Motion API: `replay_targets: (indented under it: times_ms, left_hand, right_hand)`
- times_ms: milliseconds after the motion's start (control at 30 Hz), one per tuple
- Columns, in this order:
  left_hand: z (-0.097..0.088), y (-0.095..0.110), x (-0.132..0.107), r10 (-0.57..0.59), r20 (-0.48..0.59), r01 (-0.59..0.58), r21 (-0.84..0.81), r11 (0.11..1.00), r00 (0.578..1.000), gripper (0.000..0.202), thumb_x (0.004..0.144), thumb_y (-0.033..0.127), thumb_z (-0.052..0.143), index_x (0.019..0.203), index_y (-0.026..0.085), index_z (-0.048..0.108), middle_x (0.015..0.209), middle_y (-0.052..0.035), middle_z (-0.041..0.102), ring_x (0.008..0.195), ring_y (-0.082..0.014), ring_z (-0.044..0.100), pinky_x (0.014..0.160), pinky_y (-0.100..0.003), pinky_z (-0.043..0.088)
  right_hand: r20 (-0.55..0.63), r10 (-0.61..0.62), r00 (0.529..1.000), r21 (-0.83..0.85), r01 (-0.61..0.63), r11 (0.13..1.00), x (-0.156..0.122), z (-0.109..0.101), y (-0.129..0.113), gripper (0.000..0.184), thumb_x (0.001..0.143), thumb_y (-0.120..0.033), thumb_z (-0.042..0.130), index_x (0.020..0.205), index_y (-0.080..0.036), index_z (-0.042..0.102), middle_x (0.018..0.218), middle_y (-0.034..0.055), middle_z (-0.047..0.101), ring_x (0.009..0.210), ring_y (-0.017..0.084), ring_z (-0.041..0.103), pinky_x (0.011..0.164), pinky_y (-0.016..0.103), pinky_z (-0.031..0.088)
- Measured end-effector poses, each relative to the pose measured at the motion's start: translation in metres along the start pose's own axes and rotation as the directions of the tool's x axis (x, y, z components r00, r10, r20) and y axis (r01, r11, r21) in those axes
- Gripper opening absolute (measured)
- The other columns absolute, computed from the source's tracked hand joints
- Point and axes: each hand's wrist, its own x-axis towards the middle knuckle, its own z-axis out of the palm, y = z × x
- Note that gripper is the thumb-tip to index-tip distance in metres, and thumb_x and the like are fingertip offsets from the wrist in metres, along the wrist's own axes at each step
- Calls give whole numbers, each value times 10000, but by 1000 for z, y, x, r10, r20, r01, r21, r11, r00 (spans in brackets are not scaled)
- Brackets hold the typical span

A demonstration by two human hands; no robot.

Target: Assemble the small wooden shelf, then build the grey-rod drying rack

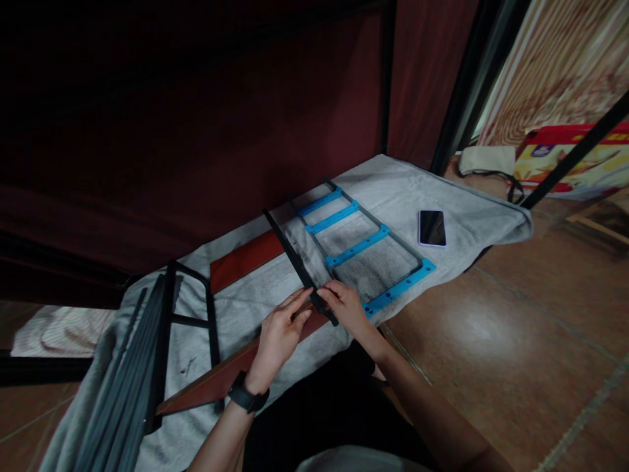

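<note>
A long black bar (293,257) lies slanted across the grey cloth-covered surface (383,183). My left hand (279,335), with a black watch on the wrist, has its fingers pinched on the bar's near end. My right hand (348,305) grips the same end from the other side. Just right of the bar lies a ladder-like frame with blue cross pieces (358,246) between thin dark rails. A reddish-brown board (243,260) shows under the bar and runs on below my left hand.
A phone (432,227) lies face up on the cloth at the right. A stack of dark bars and a black frame (147,341) lie at the left. Dark red fabric hangs behind. Beyond the black poles are a tiled floor, a colourful box (565,160) and a pale bag (486,160).
</note>
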Motion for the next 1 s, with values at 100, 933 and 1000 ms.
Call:
replay_targets:
  times_ms: [100, 933, 1000]
  left_hand:
    - [1, 3, 1, -9, 7, 9, 16, 1000, 1000, 466, 938, 256, 525, 1398, 309, 572, 1422, -14, 595, 1322, -215, 548, 1145, -420, 430]
    - [2, 8, 5, -50, -55, 49, -28, 998, 997, 210, 877, 319, 597, 1011, 214, 721, 1020, -65, 755, 932, -221, 691, 838, -338, 525]
    - [3, 3, 7, -55, -47, 51, -71, 996, 997, 231, 871, 330, 605, 1025, 213, 733, 1032, -69, 758, 953, -228, 689, 855, -347, 533]
  right_hand:
    - [-6, 5, 1000, -18, -5, 1000, 0, 1, 0, 360, 943, -485, 518, 699, -221, 537, 641, -32, 521, 606, 122, 530, 570, 238, 401]
    - [-104, -74, 992, -220, 49, 974, -1, 11, 2, 464, 972, -570, 401, 649, -237, 419, 606, -34, 467, 592, 132, 458, 594, 263, 347]
    - [-74, -82, 994, -222, 64, 973, 1, 7, 2, 448, 972, -552, 412, 652, -238, 416, 609, -35, 465, 598, 133, 455, 600, 261, 353]
